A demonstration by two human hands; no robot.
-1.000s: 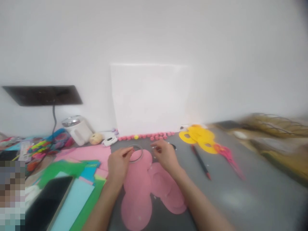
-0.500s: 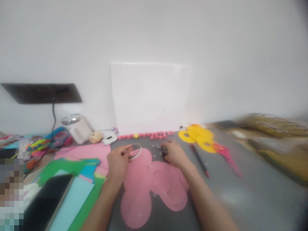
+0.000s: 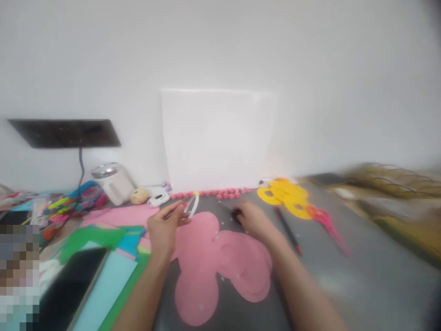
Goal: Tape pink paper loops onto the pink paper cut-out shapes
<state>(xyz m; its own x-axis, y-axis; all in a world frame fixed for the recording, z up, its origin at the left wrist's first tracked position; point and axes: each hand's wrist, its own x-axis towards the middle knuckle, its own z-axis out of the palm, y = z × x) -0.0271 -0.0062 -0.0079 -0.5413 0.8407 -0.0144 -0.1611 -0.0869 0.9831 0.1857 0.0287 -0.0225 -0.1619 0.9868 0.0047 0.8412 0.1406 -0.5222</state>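
My left hand (image 3: 164,227) pinches a white ring that looks like a roll of tape (image 3: 195,207), tilted nearly edge-on. My right hand (image 3: 254,219) is closed around the dark handles of small scissors (image 3: 236,213). Their blades point left toward the ring and are blurred. Below and between the hands lie overlapping round pink paper cutouts (image 3: 197,294), with small whitish bits on and around them. Right of my right hand rests a dark pencil or pen with red ends (image 3: 288,231).
Pink scissors (image 3: 329,227) and yellow paper cutouts (image 3: 284,195) lie to the right. Pink beads or balls (image 3: 227,195) line the foot of a white board (image 3: 217,138). Left are coloured papers (image 3: 106,285), a phone (image 3: 69,285) and a white cup-like container (image 3: 115,186).
My left hand has shifted slightly left and turned the ring from a rounder face to a narrow upright view. The right hand stays near its place; the scissors' blades look more closed.
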